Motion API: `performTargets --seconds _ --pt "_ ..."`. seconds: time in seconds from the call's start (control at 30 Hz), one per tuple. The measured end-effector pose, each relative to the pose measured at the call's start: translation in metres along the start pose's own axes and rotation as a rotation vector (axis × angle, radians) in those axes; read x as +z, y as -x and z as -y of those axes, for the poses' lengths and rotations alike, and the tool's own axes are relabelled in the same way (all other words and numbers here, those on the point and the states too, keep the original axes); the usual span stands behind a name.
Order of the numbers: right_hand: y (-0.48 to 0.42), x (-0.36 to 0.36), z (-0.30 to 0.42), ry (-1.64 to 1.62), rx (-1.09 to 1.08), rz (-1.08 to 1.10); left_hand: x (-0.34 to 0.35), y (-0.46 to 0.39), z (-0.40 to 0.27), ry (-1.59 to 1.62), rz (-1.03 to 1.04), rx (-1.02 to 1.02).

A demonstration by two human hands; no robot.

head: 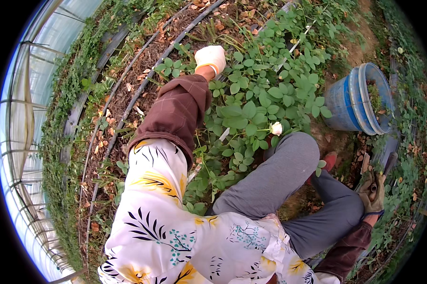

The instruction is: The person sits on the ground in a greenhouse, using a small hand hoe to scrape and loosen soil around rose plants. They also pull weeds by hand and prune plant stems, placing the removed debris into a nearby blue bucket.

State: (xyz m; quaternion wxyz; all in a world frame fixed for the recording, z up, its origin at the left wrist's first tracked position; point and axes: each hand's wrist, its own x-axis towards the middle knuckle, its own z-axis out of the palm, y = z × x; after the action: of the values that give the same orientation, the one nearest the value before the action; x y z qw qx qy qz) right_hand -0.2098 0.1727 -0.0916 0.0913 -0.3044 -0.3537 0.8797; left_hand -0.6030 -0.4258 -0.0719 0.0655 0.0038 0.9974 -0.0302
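Observation:
My left hand (211, 59), in a white glove with an orange cuff edge, reaches out over the plant bed. It looks curled, but its fingers are turned away, so what they touch is hidden. Rose stems (231, 42) and green rose foliage (252, 106) surround it. A pale rose bloom (276, 128) stands beside my bent knee. Off to the right side, my right hand (373, 193), in a worn tan glove, grips a hand tool (390, 164). Glove and shadow cover part of that tool, and its exact kind is unclear.
A blue plastic bucket (344, 101) with plant scraps inside leans on the path to the right. Dark irrigation hoses (139, 94) run along the leaf-littered bed. More plant rows border both sides, and greenhouse film on a metal frame (21, 117) curves along the left.

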Motion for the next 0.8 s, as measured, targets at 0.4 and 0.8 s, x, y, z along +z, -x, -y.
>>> performTargets --seconds 0.4,0.8 --pt "0.018 0.033 -0.003 0.163 -0.089 -0.136 -0.073 -0.032 0.066 0.163 -0.012 0.108" --pt "0.015 0.019 -0.006 0.276 -0.22 -0.156 -0.021 -0.044 0.017 -0.177 0.06 -0.055"
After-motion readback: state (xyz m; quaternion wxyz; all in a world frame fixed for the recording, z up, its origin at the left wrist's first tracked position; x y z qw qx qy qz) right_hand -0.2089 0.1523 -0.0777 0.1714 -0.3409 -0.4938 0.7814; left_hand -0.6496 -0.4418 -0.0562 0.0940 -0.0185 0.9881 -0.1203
